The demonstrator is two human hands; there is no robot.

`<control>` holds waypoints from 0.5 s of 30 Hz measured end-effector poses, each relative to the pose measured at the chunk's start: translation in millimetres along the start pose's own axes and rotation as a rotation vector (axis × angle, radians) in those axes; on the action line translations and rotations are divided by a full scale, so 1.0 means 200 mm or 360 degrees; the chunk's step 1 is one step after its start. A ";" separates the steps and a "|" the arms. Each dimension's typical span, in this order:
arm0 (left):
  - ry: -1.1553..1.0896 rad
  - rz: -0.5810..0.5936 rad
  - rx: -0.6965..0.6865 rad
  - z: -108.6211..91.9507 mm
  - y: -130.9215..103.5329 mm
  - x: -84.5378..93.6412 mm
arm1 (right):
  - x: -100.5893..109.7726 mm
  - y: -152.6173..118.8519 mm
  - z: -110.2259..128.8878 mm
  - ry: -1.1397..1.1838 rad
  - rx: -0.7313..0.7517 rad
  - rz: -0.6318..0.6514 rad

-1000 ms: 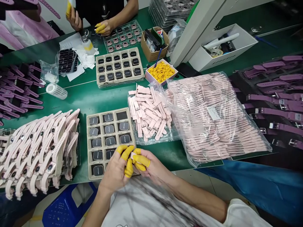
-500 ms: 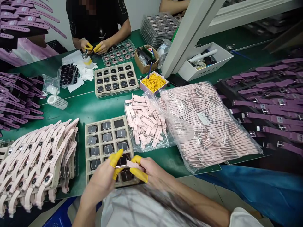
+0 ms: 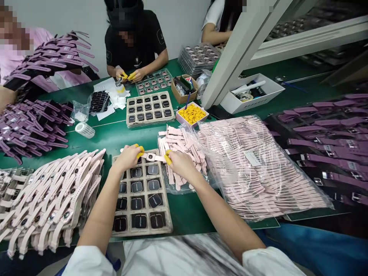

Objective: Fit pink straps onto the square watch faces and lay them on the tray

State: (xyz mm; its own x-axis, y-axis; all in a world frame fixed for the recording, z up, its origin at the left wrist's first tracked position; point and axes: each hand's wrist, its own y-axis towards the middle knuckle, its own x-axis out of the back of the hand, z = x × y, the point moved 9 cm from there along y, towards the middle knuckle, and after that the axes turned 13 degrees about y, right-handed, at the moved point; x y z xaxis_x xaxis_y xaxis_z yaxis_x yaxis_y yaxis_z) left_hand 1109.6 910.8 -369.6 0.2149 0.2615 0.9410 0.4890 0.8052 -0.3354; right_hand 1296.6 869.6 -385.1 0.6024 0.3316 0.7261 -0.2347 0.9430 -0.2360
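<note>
Nearest you sits one moulded pulp tray [image 3: 166, 224] of square black-faced watch bodies. Above its far edge, your left hand [image 3: 128, 157] and right hand [image 3: 178, 164], yellow rubber cots on the fingertips, pinch one watch [image 3: 150, 156] between them, fingers closed on its pink straps. Just right lies a heap of loose straps [image 3: 184, 147]; beyond, a second tray [image 3: 150, 108].

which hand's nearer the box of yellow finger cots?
Right. The right hand sits below the box of yellow finger cots, just left of it; the left hand is farther left, over the tray.
</note>
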 end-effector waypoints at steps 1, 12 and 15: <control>0.0029 -0.0018 0.0022 0.00 0.01 -0.01 | 0.03 0.02 -0.03 -0.0007 -0.0019 -0.0049; 0.0142 -0.0066 0.0393 -0.06 -0.25 -0.05 | 0.09 0.17 -0.30 -0.0134 -0.0311 -0.0192; 0.0079 -0.0047 0.0433 -0.06 -0.24 -0.08 | 0.05 0.20 -0.31 -0.0124 -0.0304 -0.0151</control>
State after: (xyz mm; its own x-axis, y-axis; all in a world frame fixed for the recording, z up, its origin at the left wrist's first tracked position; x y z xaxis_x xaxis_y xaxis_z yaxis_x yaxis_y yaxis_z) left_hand 1092.5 861.9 -368.4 0.2483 0.2145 0.9446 0.2521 0.9272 -0.2768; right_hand 1340.9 912.9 -427.0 0.5522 0.2451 0.7969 -0.0264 0.9605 -0.2771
